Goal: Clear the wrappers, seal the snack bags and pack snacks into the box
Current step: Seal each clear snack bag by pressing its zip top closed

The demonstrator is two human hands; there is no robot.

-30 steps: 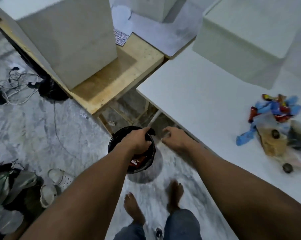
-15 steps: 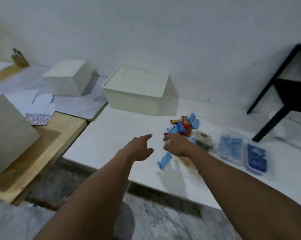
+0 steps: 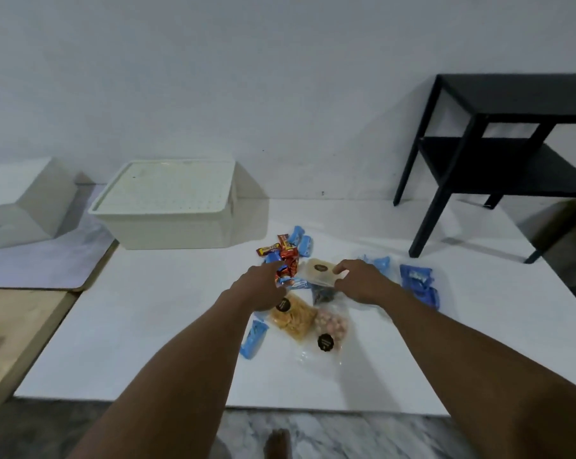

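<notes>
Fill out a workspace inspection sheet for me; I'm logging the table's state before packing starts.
Surface: white table, snacks gathered mid-table.
Job's things: lidded white box at back left, lid on; wrapped snacks, red and blue, in a pile; yellow chips bag; pink nuts bag; tan bag; dark bag; blue packs at right.
Clutter: blue packet lying apart from the pile, toward the front.
Grippers: left hand open, reaching over the pile; right hand with fingers on the tan bag, grip unclear.
Cables: nothing seen.
Surroundings: black side table at right rear; smaller white box; wooden top at left; marbled floor.
</notes>
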